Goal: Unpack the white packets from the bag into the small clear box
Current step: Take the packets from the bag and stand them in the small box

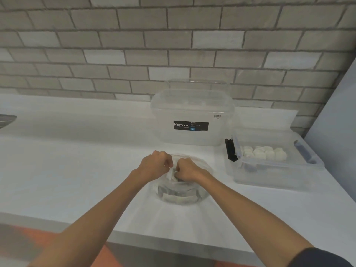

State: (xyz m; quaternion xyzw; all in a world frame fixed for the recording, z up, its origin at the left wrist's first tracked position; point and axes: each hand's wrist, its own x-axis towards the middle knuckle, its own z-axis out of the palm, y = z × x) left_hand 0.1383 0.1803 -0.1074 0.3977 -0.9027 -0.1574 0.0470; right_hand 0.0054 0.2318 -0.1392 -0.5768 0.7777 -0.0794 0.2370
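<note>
A clear plastic bag [200, 191] is placed on the white tabletop [77, 170], near the middle and close to the near edge. Its gathered top is held by both hands. The left hand [156, 164] and the right hand [187, 171] are set close together, each with the fingers curled tightly and pinching the plastic. White packets [179, 199] are seen lying at the bottom of the bag.

To the right, well apart from the bag, the small clear box [277, 176] is standing without a lid. Further packets [264, 153] are laid in rows at its far side. A black latch [230, 150] is seen at its left end.

Behind the bag, a large clear box [192, 137] with a "Megabox" label is placed near the grey brick wall [134, 45].
</note>
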